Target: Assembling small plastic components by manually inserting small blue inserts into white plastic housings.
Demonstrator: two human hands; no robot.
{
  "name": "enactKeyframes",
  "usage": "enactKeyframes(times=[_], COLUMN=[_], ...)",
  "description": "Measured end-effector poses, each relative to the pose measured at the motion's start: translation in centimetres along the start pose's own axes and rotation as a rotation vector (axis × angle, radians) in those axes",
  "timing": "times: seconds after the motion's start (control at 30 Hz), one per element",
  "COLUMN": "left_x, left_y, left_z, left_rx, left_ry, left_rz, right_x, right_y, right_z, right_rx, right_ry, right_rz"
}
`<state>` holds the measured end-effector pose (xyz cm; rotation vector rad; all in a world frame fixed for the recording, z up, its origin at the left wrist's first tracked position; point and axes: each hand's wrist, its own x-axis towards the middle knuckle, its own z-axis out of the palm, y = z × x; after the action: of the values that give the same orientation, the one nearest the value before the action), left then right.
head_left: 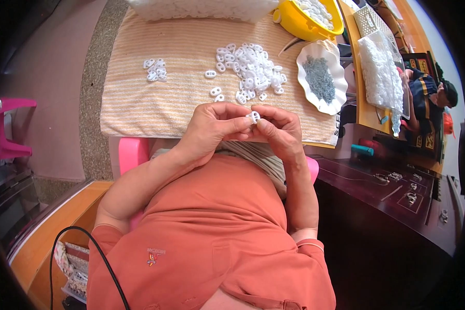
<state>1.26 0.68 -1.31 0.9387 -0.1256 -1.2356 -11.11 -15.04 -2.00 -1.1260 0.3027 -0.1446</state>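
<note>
Both hands meet at the near edge of the cloth. Between their fingertips is a small white plastic piece with two holes (254,117), resembling a cord lock. My left hand (212,125) pinches it from the left with thumb and forefinger. From the other side, my right hand (280,129) grips it too, its thumb pressed to the lower edge. Just beyond the fingers lies a loose heap of similar white pieces (256,67), with a few strays beside it. A smaller cluster of white pieces (156,70) sits farther left.
A striped towel (134,111) covers the table. To the right, a scalloped white dish (339,85) holds many tiny grey metal bits. A yellow basin (294,23) of white pieces and a clear bag (204,9) stand at the back. Another person (426,95) sits far right.
</note>
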Motion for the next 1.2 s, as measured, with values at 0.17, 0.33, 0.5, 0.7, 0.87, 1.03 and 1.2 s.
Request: enactKeyframes(times=[0.17,0.33,0.5,0.7,0.87,1.03,1.2], left_x=[0.10,-0.04,0.07,0.29,0.44,0.44,0.16], left_y=[-0.14,-0.18,-0.33,-0.06,-0.08,-0.41,-0.47], left_z=[-0.09,-0.17,-0.41,-0.23,-0.29,-0.58,-0.38], left_rx=[-0.018,-0.032,-0.052,-0.147,-0.158,-0.171,-0.191], left_ry=[-0.007,-0.004,-0.036,-0.108,-0.163,-0.205,-0.221], left_rz=[-0.002,-0.010,-0.025,-0.041,-0.054,-0.046,-0.056], right_x=[0.06,-0.11,-0.12,-0.07,0.13,0.16,0.03], right_y=[0.52,0.51,0.46,0.29,0.03,0.31,0.36], right_z=[-0.33,-0.05,0.14,0.08,0.28,0.09,0.13], right_rx=[0.034,-0.015,0.063,0.096,0.060,0.025,0.051], right_ry=[-0.010,-0.001,-0.007,-0.020,-0.073,-0.116,-0.142], right_rz=[-0.017,-0.036,-0.034,-0.033,-0.121,-0.159,-0.156])
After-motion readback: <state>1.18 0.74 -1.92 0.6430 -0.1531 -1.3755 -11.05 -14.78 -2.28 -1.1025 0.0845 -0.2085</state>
